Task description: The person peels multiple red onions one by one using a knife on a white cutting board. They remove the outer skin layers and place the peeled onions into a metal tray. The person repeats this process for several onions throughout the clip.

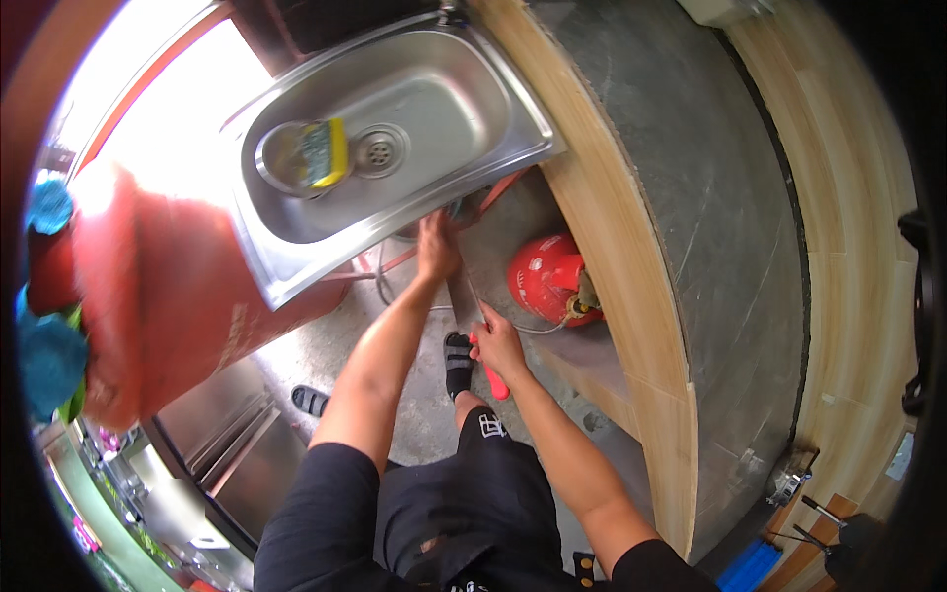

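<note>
On the left, we see a big red tank point(187, 296). Beside it is the shiny metal sink point(444, 109). In it sits a round bowl point(276, 168), with a yellow and green sponge point(330, 153) at the bowl's right side. Near the sink's front edge is the left hand point(437, 247), at the far end of a long tool point(463, 301). Its fingers are partly hidden, so we cannot tell if they pinch the tool or just rest by it. The tool slants between the two hands, over the floor in front of the sink. The right hand point(500, 345) has its fingers wrapped tight around the red handle point(497, 383). We think this step is about steadying the tool with both hands. The next move calls for a firm hold and care with the left fingers. Farther right, we see a red gas bottle point(545, 276) beside the wooden counter edge point(617, 257).
</note>
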The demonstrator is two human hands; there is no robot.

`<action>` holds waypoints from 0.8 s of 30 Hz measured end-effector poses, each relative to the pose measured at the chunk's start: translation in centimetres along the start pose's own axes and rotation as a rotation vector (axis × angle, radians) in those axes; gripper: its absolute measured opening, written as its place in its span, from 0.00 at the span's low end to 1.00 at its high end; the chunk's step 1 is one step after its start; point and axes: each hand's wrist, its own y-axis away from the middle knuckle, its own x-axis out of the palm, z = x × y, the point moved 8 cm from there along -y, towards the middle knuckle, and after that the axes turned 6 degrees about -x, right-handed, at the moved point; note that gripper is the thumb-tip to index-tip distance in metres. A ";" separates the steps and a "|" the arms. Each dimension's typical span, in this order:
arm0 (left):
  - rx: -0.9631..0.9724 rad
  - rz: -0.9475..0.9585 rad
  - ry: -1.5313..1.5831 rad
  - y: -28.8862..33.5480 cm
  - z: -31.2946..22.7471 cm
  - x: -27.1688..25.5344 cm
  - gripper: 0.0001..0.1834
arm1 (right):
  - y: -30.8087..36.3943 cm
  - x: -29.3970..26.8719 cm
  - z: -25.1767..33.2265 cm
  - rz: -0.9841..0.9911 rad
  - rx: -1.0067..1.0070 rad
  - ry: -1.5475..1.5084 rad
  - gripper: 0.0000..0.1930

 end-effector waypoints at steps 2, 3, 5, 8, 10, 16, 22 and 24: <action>0.071 0.092 -0.222 -5.9 1.4 1.1 0.21 | -1.6 -1.4 0.2 -0.001 0.016 -0.028 0.30; 0.145 0.072 -0.327 -7.8 1.7 1.1 0.24 | -2.0 -1.7 0.0 0.015 0.046 -0.072 0.30; 0.220 -0.017 -0.420 -10.1 2.7 -0.3 0.22 | -2.3 -3.0 -0.6 -0.004 0.048 -0.082 0.31; 0.133 0.010 -0.468 -10.2 4.9 -1.4 0.20 | -2.0 -4.0 -2.5 -0.021 0.090 -0.153 0.31; 0.092 0.019 -0.452 -9.1 6.4 -2.2 0.20 | -1.9 -4.3 -3.1 -0.023 0.054 -0.212 0.31; 0.487 -0.398 -0.670 7.0 7.4 -8.5 0.21 | 1.4 -4.5 -5.0 0.043 -0.048 0.031 0.26; -0.393 1.064 -0.228 46.8 15.9 -16.1 0.35 | 5.2 -1.9 -10.2 0.176 -0.145 0.787 0.26; -0.540 0.638 -0.193 52.9 17.7 -23.9 0.27 | 7.0 0.6 -9.5 0.272 -0.382 0.910 0.29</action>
